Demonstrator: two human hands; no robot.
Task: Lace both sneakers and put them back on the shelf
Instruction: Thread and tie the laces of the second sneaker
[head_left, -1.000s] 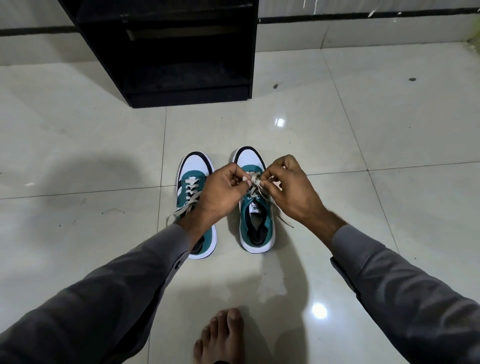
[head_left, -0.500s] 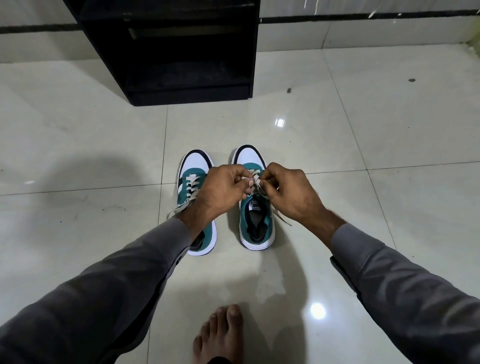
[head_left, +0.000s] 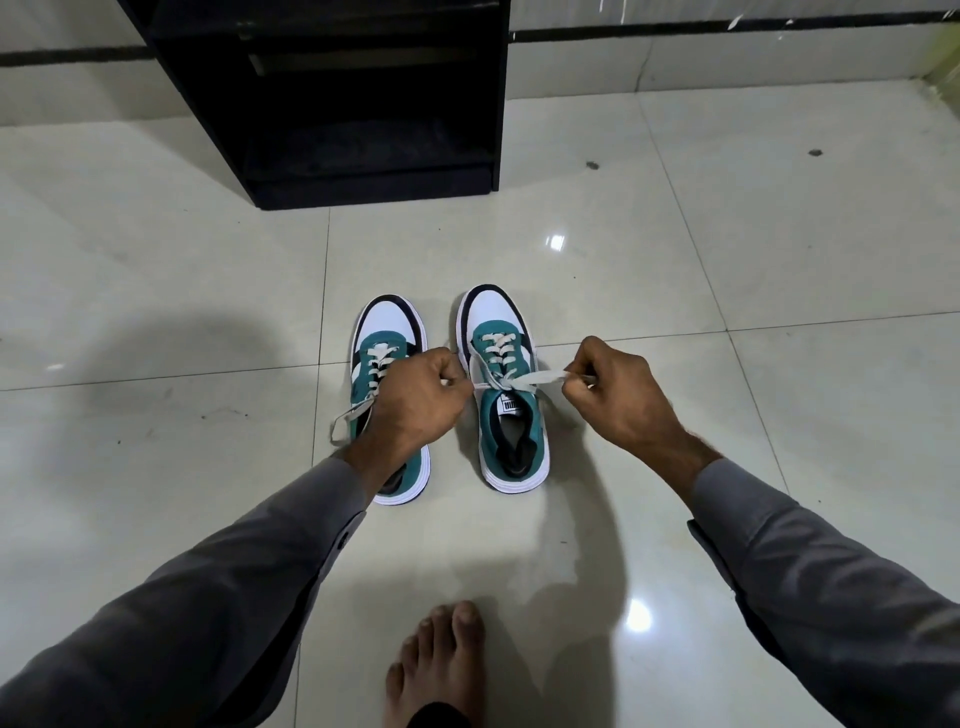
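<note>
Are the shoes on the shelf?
No, both shoes sit on the floor in front of the shelf.

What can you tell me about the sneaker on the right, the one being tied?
The teal, white and black low-top sneaker with a white sole stands upright on the glossy tiled floor, toe pointing toward the black shelf unit. Off-white flat laces cross its eyelets. The left hand and right hand pinch the lace ends, pulled sideways. A white tongue label shows.
</note>
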